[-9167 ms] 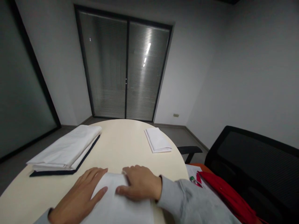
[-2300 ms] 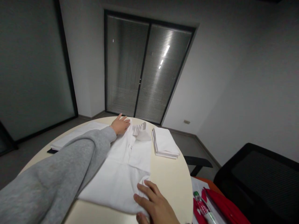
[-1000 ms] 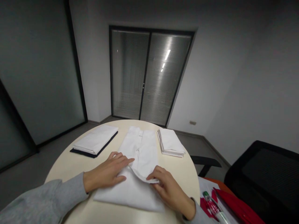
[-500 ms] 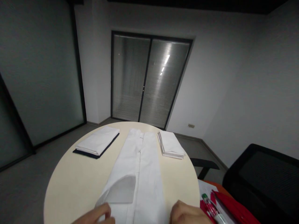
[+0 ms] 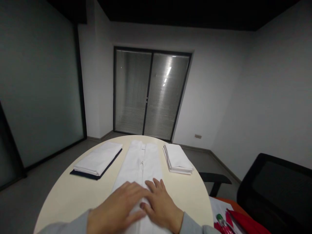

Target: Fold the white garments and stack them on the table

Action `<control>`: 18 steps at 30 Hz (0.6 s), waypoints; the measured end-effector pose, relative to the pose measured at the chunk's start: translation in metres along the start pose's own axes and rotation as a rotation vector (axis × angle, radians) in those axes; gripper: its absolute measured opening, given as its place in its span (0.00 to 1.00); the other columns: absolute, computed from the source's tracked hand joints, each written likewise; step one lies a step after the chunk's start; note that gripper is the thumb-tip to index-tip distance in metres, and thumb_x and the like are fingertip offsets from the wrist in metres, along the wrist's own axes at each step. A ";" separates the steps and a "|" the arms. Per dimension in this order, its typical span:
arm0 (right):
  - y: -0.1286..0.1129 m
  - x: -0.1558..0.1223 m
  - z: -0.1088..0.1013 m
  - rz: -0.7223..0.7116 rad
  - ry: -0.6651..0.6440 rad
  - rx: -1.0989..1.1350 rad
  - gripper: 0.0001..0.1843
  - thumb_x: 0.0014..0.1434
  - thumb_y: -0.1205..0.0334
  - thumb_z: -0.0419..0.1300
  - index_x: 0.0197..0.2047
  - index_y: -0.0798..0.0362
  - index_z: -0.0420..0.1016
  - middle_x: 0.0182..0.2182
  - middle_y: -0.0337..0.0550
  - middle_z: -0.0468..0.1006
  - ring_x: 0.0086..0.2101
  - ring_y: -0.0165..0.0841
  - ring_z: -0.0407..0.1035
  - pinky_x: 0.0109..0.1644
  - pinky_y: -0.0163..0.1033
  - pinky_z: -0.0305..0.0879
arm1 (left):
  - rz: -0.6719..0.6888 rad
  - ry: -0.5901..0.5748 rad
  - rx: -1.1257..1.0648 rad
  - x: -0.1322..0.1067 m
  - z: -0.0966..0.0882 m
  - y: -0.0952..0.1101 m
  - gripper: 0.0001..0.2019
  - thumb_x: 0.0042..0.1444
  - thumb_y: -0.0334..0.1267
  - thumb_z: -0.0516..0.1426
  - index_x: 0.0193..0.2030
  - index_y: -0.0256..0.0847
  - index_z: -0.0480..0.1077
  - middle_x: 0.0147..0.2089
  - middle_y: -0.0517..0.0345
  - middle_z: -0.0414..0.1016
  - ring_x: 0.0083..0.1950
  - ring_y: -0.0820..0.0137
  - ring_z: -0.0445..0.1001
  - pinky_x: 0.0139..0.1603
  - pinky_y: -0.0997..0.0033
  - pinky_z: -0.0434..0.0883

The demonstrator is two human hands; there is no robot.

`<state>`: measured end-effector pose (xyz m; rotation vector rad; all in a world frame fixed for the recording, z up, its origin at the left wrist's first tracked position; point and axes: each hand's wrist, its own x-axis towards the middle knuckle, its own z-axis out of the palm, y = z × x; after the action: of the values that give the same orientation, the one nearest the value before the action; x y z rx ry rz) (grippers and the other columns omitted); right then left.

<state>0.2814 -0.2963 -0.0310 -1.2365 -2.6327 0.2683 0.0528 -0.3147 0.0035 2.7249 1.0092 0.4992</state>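
A long white cloth garment (image 5: pixel 153 161), folded into a narrow strip with a seam down its middle, lies lengthwise on the round cream table (image 5: pixel 67 195). My left hand (image 5: pixel 118 206) is over the near part of the garment, fingers stretched out and slightly blurred. Beside it, my right hand (image 5: pixel 162 203) rests on the garment with spread fingers, its palm turned down. Both hands overlap near the seam and hide the cloth beneath. Whether the left palm touches the fabric I cannot tell.
At the table's left sits a folded white cloth (image 5: pixel 98 157) on a dark navy one (image 5: pixel 109 165). Folded white cloths (image 5: pixel 179 157) lie at the right edge. A black mesh chair (image 5: pixel 275 185) stands right, near a red item (image 5: pixel 246 222) and a green-capped bottle (image 5: pixel 220 219).
Both hands have moved forward and inward from the garment's near edges onto its middle, and their fingers have opened out. The raised flap on the left is no longer visible. The view has tilted up slightly.
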 end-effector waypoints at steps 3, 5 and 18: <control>0.012 0.015 0.000 -0.028 0.028 -0.017 0.23 0.68 0.50 0.61 0.64 0.40 0.69 0.67 0.47 0.68 0.68 0.56 0.56 0.71 0.74 0.44 | -0.255 -0.012 0.027 0.063 0.003 -0.057 0.23 0.72 0.49 0.51 0.68 0.46 0.67 0.69 0.48 0.72 0.69 0.54 0.68 0.69 0.47 0.65; 0.018 0.021 0.002 -0.018 0.063 -0.015 0.18 0.68 0.50 0.61 0.58 0.43 0.73 0.65 0.46 0.70 0.67 0.54 0.57 0.71 0.70 0.44 | -0.379 -0.021 0.131 0.094 0.008 -0.089 0.23 0.71 0.49 0.50 0.67 0.44 0.68 0.71 0.44 0.69 0.70 0.50 0.67 0.67 0.44 0.65; 0.052 0.029 -0.008 0.254 0.475 0.233 0.10 0.63 0.67 0.58 0.37 0.51 0.82 0.37 0.47 0.84 0.42 0.42 0.75 0.51 0.46 0.68 | -0.657 0.050 0.155 0.121 0.002 -0.175 0.32 0.53 0.24 0.54 0.67 0.42 0.66 0.59 0.47 0.66 0.47 0.65 0.80 0.52 0.67 0.73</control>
<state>0.3037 -0.2400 -0.0330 -1.3550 -1.9891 0.2734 0.0355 -0.1043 -0.0201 2.2935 1.9081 0.3756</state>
